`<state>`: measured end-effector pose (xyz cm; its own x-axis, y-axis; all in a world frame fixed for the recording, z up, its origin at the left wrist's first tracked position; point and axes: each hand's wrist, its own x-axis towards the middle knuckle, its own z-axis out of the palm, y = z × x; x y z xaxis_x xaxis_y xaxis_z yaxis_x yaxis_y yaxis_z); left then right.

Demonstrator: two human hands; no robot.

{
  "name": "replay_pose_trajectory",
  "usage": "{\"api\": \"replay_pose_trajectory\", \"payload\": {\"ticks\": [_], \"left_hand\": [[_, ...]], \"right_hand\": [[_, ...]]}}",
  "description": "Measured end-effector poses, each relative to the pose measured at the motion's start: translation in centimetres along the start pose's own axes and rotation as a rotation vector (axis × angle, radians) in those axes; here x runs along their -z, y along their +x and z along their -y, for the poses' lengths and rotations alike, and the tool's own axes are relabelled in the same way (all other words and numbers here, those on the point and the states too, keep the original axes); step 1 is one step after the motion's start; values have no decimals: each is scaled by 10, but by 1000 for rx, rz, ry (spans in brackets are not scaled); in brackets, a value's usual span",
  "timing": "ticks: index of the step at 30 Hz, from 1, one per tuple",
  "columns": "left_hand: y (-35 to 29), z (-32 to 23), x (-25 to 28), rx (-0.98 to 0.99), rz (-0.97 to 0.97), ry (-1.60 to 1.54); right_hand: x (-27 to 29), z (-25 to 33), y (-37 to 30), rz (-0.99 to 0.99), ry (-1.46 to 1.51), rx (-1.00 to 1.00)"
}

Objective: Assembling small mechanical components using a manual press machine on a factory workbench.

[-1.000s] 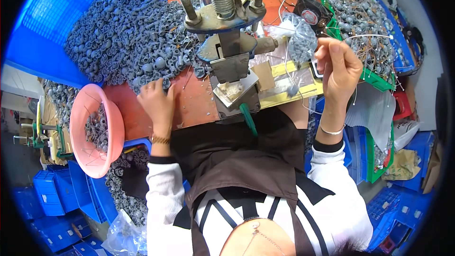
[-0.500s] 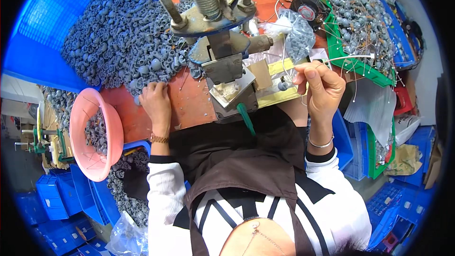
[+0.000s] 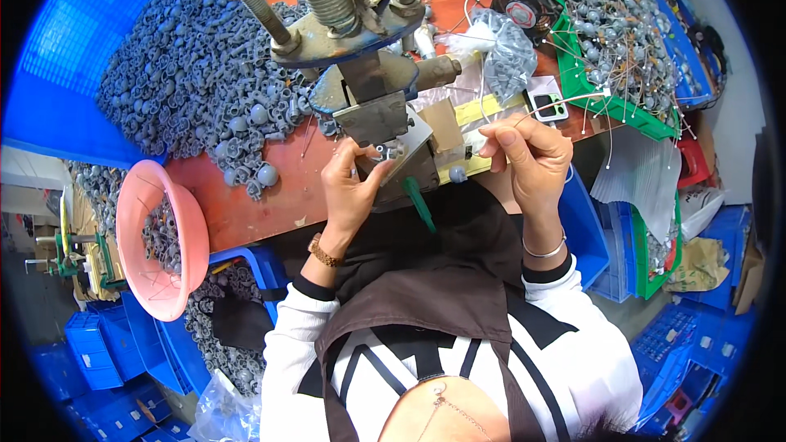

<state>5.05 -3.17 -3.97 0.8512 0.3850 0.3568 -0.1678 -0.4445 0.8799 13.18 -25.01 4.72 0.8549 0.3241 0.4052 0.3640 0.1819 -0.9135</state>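
Observation:
My left hand point(image 3: 350, 188) is closed in a pinch at the press. Between its thumb and forefinger is a small grey plastic cap point(image 3: 385, 152), at the die area under the press head point(image 3: 372, 119). My right hand point(image 3: 532, 151) is raised to the right of the press, thumb and fingers pinched on a thin wire lead point(image 3: 565, 101) with a small white connector at its end. Below and left of those fingers a round grey piece point(image 3: 458, 173) shows at the table edge; whether it hangs from the lead, I cannot tell.
A large heap of grey caps point(image 3: 196, 74) covers the left table by a blue crate point(image 3: 65, 57). A pink basin point(image 3: 201, 254) stands at the left edge. Rightward are a green tray point(image 3: 585, 86) of wired parts, a small fan point(image 3: 524, 12) and a phone-like device point(image 3: 547, 103).
My left hand has moved right from the heap to the press, now with a grey cap. My right hand has shifted slightly left and down with the wire lead, uncovering the phone-like device.

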Motion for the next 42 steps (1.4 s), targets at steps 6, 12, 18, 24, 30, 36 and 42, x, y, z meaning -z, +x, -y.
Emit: {"api": "replay_pose_trajectory", "payload": {"ticks": [6,12,18,24,30,36,42], "left_hand": [[7,-14,-9,202,84,-101],[10,4,22,14,-157,-36],[64,45,73,-82,-213,895],[79,45,76,-149,-129,1063],[33,34,57,297,-210,-201],[-12,-12,45,652,-6,-897],[-14,-26,47,598,132,-802]], "right_hand": [[-2,-1,-2,19,32,-16],[3,5,0,149,24,80],[-8,13,-3,311,-182,3],[-18,-1,-9,388,-33,-250],[-34,-35,-25,392,-369,-44],[-59,-42,-23,497,-228,-17],[-54,-44,-22,544,-247,-91]]}}
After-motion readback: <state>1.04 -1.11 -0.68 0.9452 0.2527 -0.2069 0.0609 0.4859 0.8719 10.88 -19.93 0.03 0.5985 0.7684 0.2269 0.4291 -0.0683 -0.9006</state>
